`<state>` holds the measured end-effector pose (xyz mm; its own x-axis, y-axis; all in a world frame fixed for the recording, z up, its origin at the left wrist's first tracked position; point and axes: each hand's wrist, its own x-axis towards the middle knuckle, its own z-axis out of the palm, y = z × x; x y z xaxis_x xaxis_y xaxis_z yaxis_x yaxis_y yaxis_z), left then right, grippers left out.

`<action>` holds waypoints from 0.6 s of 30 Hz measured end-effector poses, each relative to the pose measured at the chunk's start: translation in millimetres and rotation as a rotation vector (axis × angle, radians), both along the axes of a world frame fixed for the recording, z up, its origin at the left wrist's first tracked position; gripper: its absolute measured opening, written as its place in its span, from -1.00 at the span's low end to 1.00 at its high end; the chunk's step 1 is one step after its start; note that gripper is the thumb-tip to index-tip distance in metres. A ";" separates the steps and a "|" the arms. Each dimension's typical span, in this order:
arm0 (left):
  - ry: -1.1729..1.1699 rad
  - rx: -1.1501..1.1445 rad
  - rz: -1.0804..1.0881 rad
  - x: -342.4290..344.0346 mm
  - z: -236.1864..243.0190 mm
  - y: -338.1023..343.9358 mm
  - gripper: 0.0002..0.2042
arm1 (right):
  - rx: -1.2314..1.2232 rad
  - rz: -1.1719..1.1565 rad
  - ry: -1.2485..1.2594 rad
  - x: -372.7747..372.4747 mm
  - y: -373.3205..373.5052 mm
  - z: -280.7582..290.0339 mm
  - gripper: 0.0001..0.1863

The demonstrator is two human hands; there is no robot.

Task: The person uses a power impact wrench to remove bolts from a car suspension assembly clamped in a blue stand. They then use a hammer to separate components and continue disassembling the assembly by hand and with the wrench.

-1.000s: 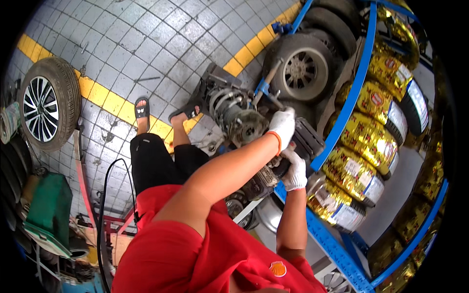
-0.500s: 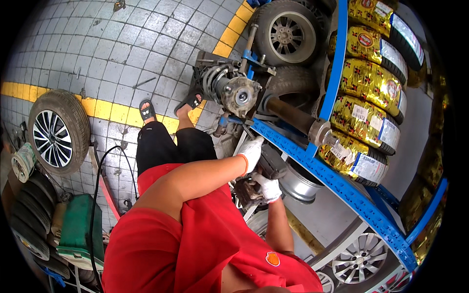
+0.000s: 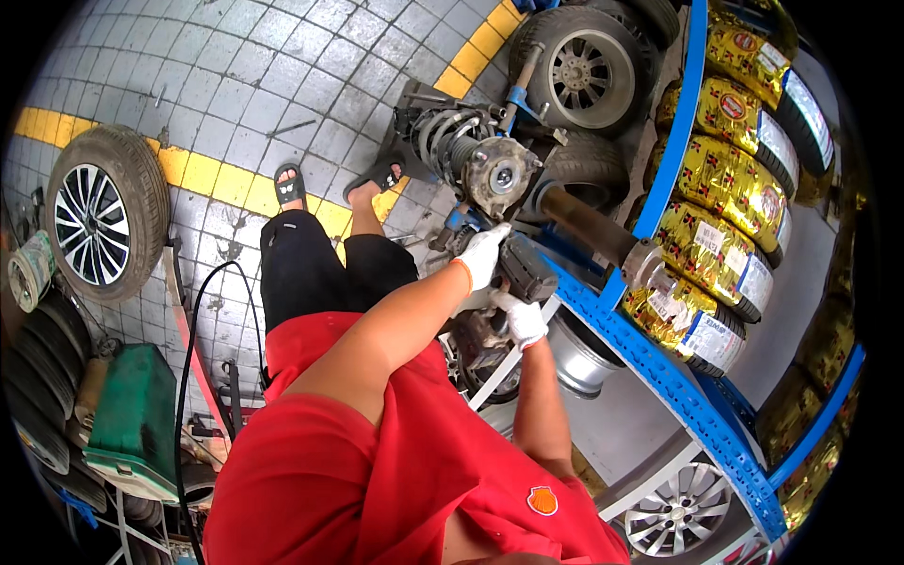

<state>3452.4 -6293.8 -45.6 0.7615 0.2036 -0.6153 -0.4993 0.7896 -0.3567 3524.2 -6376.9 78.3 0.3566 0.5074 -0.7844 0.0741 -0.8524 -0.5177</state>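
A dark cordless impact wrench (image 3: 530, 270) with a blocky battery end is held between my two white-gloved hands. My left hand (image 3: 481, 258) is closed at its front end, fingertips close beneath the strut's top mount; the exact grip is partly hidden. My right hand (image 3: 520, 318) wraps round the tool's lower part. Just beyond stands a suspension strut (image 3: 500, 177) with a coil spring (image 3: 435, 141), held in a stand with blue clamp parts (image 3: 517, 98). Whether the tool touches the strut cannot be made out.
A blue rack (image 3: 650, 363) with gold-wrapped tyres (image 3: 730, 179) runs along the right. Used wheels (image 3: 579, 71) stand behind the strut, and a silver rim (image 3: 579, 363) lies below. At left are a wheel (image 3: 99, 217), a green case (image 3: 137, 414) and a black hose (image 3: 188, 348).
Both hands have carried the impact wrench up toward the strut's top mount, the left hand leading. The view has also shifted slightly.
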 end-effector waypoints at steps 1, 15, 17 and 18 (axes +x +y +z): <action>-0.047 -0.018 0.049 -2.7 2.3 1.5 -0.69 | -0.026 0.062 -0.074 0.0 8.5 6.0 -0.81; 0.331 0.279 -0.284 35.8 -20.1 3.9 -0.52 | -0.158 0.679 -0.259 67.3 28.6 11.6 -0.47; 0.173 0.034 0.020 51.3 -37.8 -14.9 -0.60 | -0.131 0.621 -0.213 59.9 35.8 13.1 -0.49; 0.143 0.049 0.005 43.4 -37.0 -11.3 -0.59 | -0.084 0.700 -0.244 49.2 41.2 19.2 -0.48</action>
<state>3495.7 -6305.1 -82.6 0.6656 0.2399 -0.7067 -0.5462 0.8018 -0.2423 3573.3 -6335.7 97.5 0.1408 0.6217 -0.7705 0.7183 -0.5998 -0.3526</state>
